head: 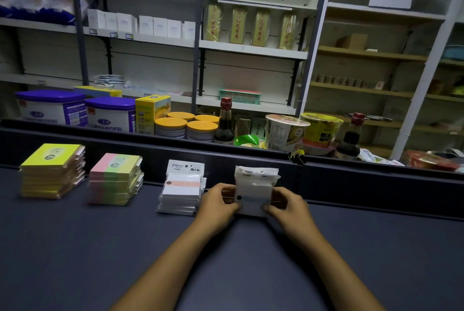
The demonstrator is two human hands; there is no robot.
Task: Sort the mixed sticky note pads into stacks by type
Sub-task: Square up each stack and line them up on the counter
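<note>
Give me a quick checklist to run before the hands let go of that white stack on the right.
1. Both hands on the stack: left hand and right hand grip the white blue-print pad stack from either side. Ok.
2. Stack resting on the dark counter: its base is hidden by the hands. Cannot tell.
3. Stack squared: the top packs look crumpled and uneven. Not ok.
4. Gap to the white pink-label pad stack: the left hand fills it. Cannot tell.
5. Yellow pad stack and pink-green pad stack separate and upright. Ok.
6. No loose pads left on the counter in view. Ok.
</note>
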